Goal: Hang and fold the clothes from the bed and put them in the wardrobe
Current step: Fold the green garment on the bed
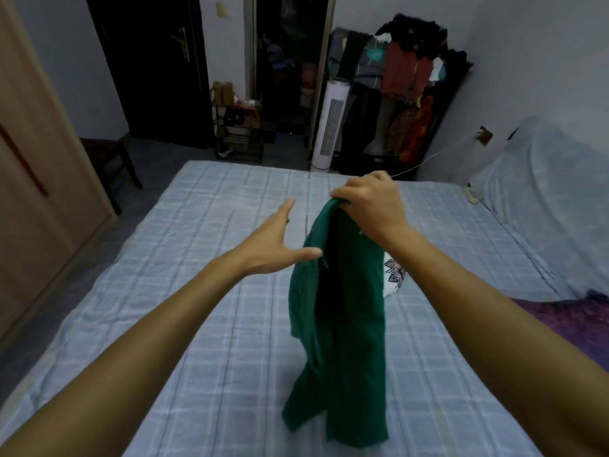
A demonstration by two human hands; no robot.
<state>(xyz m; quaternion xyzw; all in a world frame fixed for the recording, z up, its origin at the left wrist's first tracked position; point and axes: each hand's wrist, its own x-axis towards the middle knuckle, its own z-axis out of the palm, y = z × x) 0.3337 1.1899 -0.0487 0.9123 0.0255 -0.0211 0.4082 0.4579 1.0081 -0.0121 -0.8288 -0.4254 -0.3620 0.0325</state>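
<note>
A dark green garment (342, 328) hangs above the bed (204, 291), its lower end reaching the checked sheet. My right hand (372, 206) grips its top edge and holds it up. To its left, my left hand (280, 240) is spread with straight fingers, and the thumb tip touches the green cloth's left edge. A white garment with a black zigzag pattern (393, 275) lies on the bed behind the green one, mostly hidden. The wooden wardrobe (36, 166) stands at the left, doors closed.
A rack crowded with clothes (405, 80) stands at the back right, next to a white tower fan (331, 123). A dark door (155, 64) and a small shoe shelf (237, 127) are at the back. A purple cloth (570, 321) lies on the bed's right.
</note>
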